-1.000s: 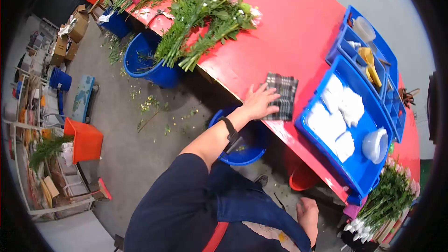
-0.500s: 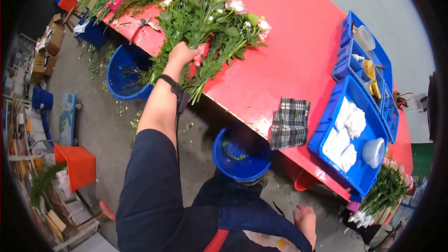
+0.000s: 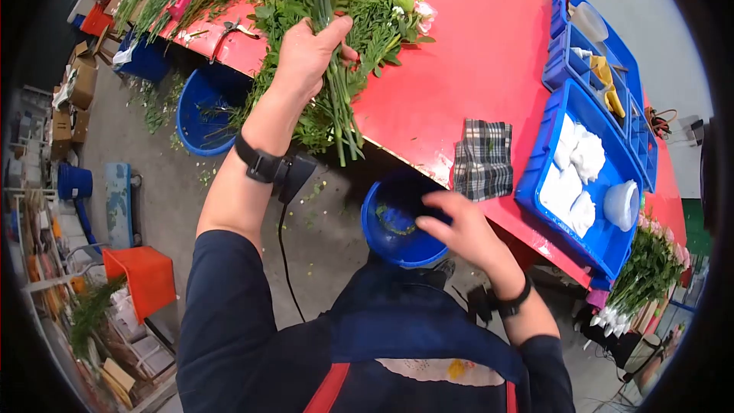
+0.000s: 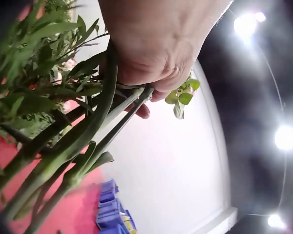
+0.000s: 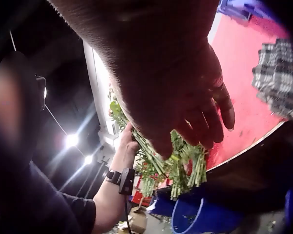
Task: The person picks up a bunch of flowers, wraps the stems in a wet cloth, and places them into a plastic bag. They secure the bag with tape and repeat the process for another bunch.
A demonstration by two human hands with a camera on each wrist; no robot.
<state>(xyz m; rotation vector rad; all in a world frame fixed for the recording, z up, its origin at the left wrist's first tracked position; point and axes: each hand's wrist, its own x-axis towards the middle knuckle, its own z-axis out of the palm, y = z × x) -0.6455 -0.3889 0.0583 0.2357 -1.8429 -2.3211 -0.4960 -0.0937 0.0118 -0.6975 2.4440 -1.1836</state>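
Observation:
My left hand grips a bunch of leafy green flower stems, lifted over the table's near edge with the cut ends pointing down toward me. In the left wrist view the stems run out below the curled fingers of that hand. Behind the bunch, more greenery with pink roses lies on the red table. My right hand hangs in front of the table edge, fingers loosely spread and holding nothing. In the right wrist view, the right hand overlaps the stems.
A checked cloth lies near the table edge, left of a blue tray with white bundles. Blue buckets stand on the floor below. Red-handled cutters and more cut greenery lie at the left. White-wrapped roses are at the right.
My left hand went from the checked cloth to the flowers on the table, took hold of a bunch and raised it. My right hand has come up from my side toward the table edge.

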